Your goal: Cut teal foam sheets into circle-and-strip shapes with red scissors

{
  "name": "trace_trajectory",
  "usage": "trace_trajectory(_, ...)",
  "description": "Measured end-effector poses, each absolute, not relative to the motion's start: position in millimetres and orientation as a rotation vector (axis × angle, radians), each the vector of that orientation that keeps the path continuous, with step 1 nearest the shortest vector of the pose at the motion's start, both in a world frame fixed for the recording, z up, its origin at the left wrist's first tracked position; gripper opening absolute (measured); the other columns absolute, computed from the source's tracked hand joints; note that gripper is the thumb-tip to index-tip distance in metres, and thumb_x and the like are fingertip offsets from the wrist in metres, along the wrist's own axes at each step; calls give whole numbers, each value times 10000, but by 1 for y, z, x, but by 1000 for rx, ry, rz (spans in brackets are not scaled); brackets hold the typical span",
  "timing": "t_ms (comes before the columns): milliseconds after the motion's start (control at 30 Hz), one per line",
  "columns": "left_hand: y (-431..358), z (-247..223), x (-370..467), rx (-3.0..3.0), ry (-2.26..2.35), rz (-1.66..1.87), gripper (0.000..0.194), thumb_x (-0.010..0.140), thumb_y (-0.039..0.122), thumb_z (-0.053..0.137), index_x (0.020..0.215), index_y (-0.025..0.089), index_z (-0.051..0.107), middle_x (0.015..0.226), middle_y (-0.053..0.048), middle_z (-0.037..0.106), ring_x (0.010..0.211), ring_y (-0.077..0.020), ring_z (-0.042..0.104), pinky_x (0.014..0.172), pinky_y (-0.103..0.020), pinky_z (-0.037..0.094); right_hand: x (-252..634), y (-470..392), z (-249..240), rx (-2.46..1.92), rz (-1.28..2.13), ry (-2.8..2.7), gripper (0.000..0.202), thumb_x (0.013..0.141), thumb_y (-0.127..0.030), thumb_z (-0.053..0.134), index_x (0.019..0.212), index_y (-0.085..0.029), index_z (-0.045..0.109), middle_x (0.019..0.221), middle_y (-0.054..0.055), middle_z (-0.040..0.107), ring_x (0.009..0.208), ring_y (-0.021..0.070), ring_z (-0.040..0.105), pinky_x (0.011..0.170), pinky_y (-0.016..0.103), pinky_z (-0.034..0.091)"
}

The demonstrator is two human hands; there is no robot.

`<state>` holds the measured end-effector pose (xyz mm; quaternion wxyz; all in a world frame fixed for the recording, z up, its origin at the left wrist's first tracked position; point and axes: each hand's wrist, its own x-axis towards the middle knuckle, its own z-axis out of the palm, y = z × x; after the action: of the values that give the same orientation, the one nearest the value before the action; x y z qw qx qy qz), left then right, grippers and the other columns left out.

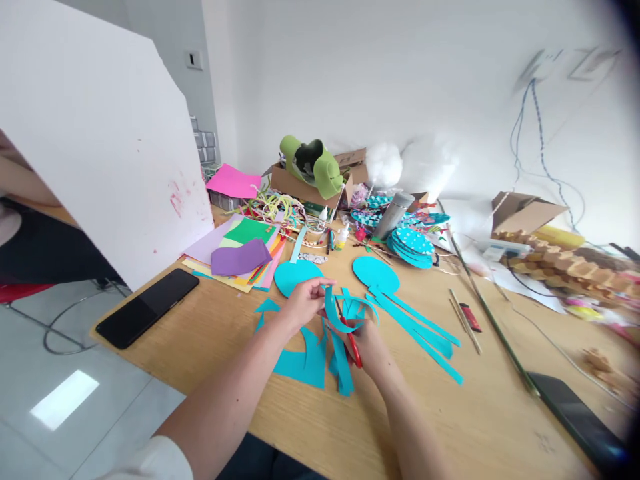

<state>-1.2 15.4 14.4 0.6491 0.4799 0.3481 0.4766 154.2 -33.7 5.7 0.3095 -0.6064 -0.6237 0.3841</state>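
Pinched in the fingers of my left hand (305,303) is a curling blue paper strip (331,311). My right hand (374,348) grips red-handled scissors (355,351), their blades up against the curled paper. Below my hands lie blue paper offcuts (313,365), one with a curved cut-out. Just beyond are two blue paper circles, a left one (294,275) and a right one (376,273). Long blue strips (425,337) fan out from the right circle toward the lower right. Part of the scissors is hidden by paper and fingers.
Coloured paper sheets (243,257) and a black phone (149,308) lie at left, near a tall white board (110,133). Behind are a steel flask (394,215), glue bottle (342,237) and cardboard box (295,181). A long stick (493,313), thin wooden sticks (466,321) and another phone (575,417) lie right.
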Motion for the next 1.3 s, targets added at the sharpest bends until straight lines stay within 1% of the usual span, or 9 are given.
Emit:
trace_trajectory(167,17,18,-4,1056,841,1110,374,674,102,617,1040,155,668,622,55,495,543,-79,537,539,-224,489,156,-32,6,-1755,999,-1598,472,722,-527,669,431,-208,479,338,8,508,308,133,487,320,230,364)
trace_trajectory(333,16,19,-7,1055,840,1101,585,684,61,546,1255,186,560,660,45,519,550,-90,550,503,-227,514,155,-30,5,-1807,1089,-1506,458,702,-560,664,448,-217,498,353,11,526,280,142,493,272,230,374)
trace_trajectory(400,16,19,-9,1067,842,1094,600,689,66,532,1276,189,551,667,39,511,543,-89,543,466,-212,501,154,-30,6,-1791,1150,-1456,436,683,-551,682,465,-221,498,353,2,519,277,144,491,268,235,383)
trace_trajectory(567,17,19,-10,1083,903,1098,505,686,68,512,1152,194,659,670,32,484,503,-59,500,404,-167,451,154,-30,10,-1819,1198,-1384,432,711,-577,638,511,-214,516,369,-2,519,288,128,481,281,225,380)
trace_trajectory(700,17,22,-10,1088,1005,1082,400,690,74,485,1008,147,717,694,-13,592,517,-69,522,368,-144,401,157,-28,13,-1861,1116,-1549,506,777,-609,536,484,-198,510,404,28,555,310,128,501,313,229,380)
trace_trajectory(900,17,23,-9,982,1027,1069,287,626,73,472,776,115,713,704,-50,658,529,-95,565,404,-177,442,157,-29,17,-1889,949,-1568,545,763,-608,564,423,-196,452,397,17,522,349,117,489,359,228,365)
trace_trajectory(1100,20,20,-12,920,968,1071,202,562,131,484,666,133,658,574,-14,602,456,-99,522,387,-194,405,161,-31,31,-1885,961,-1359,516,783,-651,506,540,-196,506,454,30,578,359,154,542,383,257,404)
trace_trajectory(1200,20,22,-13,853,935,1111,167,537,144,482,608,140,633,517,10,555,429,-82,474,384,-180,354,177,-34,44,-2035,767,-1447,522,818,-648,453,570,-194,526,524,64,620,444,183,599,437,268,403)
trace_trajectory(1300,19,27,-15,818,877,1157,145,526,146,494,577,137,630,537,1,573,458,-74,476,412,-173,328,199,-50,51,-2342,459,-1748,523,821,-642,456,550,-199,521,593,123,653,624,272,670,524,308,402)
